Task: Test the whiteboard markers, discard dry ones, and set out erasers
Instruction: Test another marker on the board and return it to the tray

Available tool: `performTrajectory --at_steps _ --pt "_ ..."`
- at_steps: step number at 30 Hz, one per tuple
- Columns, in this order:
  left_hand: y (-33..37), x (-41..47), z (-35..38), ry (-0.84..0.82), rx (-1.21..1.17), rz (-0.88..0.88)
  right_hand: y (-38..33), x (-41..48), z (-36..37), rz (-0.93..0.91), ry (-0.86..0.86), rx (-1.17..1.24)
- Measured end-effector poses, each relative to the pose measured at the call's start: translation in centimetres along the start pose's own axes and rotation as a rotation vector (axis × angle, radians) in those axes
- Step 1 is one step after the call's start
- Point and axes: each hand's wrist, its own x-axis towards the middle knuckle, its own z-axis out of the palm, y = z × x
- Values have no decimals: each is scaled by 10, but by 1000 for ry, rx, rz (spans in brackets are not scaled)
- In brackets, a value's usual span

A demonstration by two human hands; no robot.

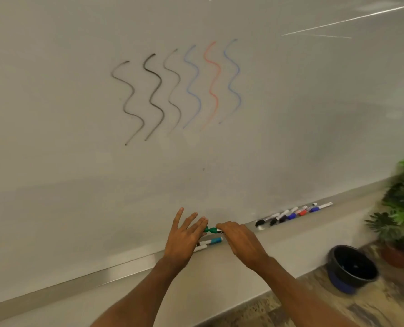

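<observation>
Your right hand [237, 241] curls round the green marker [211, 230], held just above the tray [116, 271]. Your left hand [184, 234] meets the cap end with fingers spread. Its thumb is hidden, so a pinch cannot be confirmed. A loose hold could drop the cap onto the blue marker [214, 241] below. The bin [352, 267] is blurred, and no erasers show.

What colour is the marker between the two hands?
The marker is green; the head view shows it best.
</observation>
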Motion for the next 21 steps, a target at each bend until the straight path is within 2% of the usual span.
performTrajectory --at_steps 9,15,21 --pt "133 48 34 -58 -55 160 76 -105 -46 190 -14 29" --pt "212 76 58 -260 -90 244 127 -172 -77 400 -187 -28" --pt "270 103 84 -294 -141 384 159 -218 -102 604 -266 -39"
